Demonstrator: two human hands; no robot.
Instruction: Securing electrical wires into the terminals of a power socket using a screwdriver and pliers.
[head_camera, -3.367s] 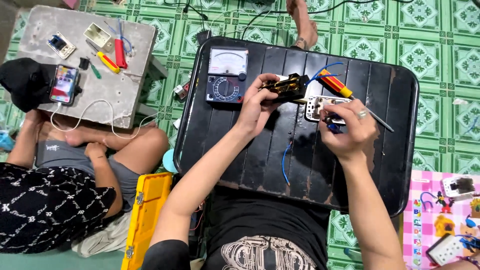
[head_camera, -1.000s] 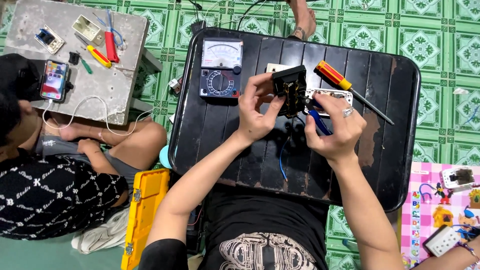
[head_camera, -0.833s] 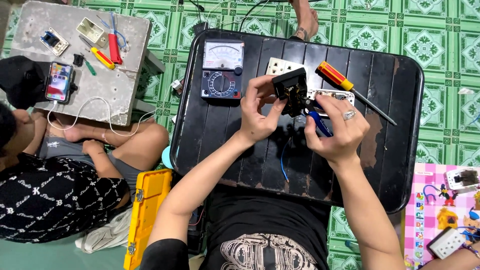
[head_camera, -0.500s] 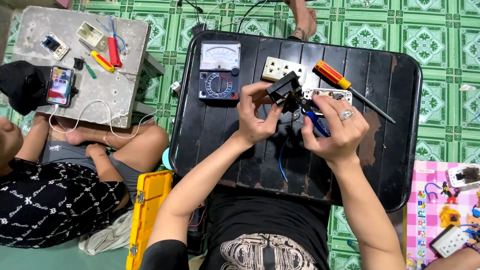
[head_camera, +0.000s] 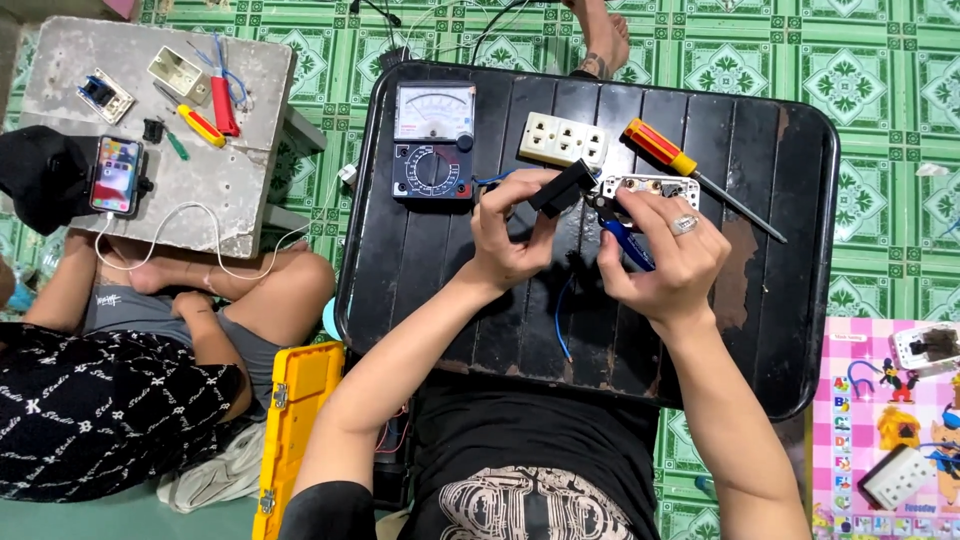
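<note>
**Black Part Tilted Over Tray**

The small black part (head_camera: 562, 187) had tipped lower since earlier, pinched in the left hand (head_camera: 510, 235). The right hand (head_camera: 662, 255) gripped blue-handled pliers (head_camera: 625, 238). The black tray (head_camera: 790, 300) held a meter (head_camera: 432, 141), socket (head_camera: 563, 139) and screwdriver (head_camera: 690, 170).

Black tray (head_camera: 790, 330), green patterned floor tiles (head_camera: 850, 70), red-and-yellow screwdriver (head_camera: 660, 147).

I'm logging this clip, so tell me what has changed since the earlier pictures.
The left hand has tipped the black block from upright to slanting, keeping its grip. A cream socket, hidden earlier, now shows beside it. The right hand still holds the blue-handled tool. The meter and screwdriver lie where they were.
</note>
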